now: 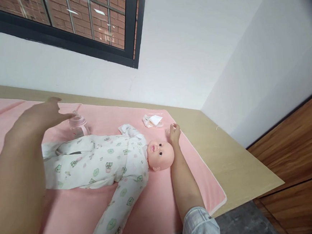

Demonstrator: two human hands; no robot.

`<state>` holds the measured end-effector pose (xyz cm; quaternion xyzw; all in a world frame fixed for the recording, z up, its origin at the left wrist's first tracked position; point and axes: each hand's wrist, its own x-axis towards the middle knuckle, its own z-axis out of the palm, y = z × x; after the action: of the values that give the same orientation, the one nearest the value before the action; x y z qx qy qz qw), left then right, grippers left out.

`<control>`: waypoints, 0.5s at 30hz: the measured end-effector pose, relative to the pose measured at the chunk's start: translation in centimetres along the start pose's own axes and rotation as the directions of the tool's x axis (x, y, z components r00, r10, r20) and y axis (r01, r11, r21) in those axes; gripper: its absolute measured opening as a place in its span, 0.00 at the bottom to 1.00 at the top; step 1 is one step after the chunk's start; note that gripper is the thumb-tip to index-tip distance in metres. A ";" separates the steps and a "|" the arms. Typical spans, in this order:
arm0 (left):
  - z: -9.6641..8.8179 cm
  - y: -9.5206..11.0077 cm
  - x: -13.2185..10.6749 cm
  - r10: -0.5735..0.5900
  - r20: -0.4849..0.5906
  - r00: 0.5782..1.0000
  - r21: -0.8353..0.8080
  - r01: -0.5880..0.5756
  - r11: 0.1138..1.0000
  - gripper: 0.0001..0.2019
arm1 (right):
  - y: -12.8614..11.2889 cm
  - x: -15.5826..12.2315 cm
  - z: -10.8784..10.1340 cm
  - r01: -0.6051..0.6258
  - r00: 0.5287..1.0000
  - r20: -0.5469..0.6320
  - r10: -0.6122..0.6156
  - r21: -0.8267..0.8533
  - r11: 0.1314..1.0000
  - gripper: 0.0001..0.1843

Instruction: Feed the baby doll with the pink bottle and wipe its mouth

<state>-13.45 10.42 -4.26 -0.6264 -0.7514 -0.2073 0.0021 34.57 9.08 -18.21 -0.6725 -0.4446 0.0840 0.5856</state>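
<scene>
A baby doll [161, 154] lies on its back in a white sleepsuit [105, 159] printed with green animals, its head toward the right. Beyond its legs a clear baby bottle [79, 126] with a pinkish collar stands upright. My left hand [43, 113] reaches over beside the bottle, thumb and fingers spread apart; the thumb tip overlaps the bottle's top, and I cannot tell whether it touches. Past the doll's head, my right hand [175, 132] rests low over the blanket with curled fingers. Something small and pinkish shows at those fingertips, too unclear to name.
A pink blanket [162, 203] with white edging covers much of the tan tabletop [209, 145]. Near the doll's head lies a small clear packet [152, 121] with a white paper piece. White walls and a dark-framed window [107, 52] stand behind; wooden panelling [296, 149] is at right.
</scene>
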 end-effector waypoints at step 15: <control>4.7 23.5 -8.5 0.852 0.460 0.252 -0.574 -0.648 0.501 0.27 | -2.2 -2.0 1.8 0.306 0.879 0.364 -0.309 0.069 0.950 0.23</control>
<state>11.68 6.98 -3.53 -0.9282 -0.2577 -0.0253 -0.2671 31.13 8.75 -17.64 -0.5628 -0.6474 0.1173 0.5003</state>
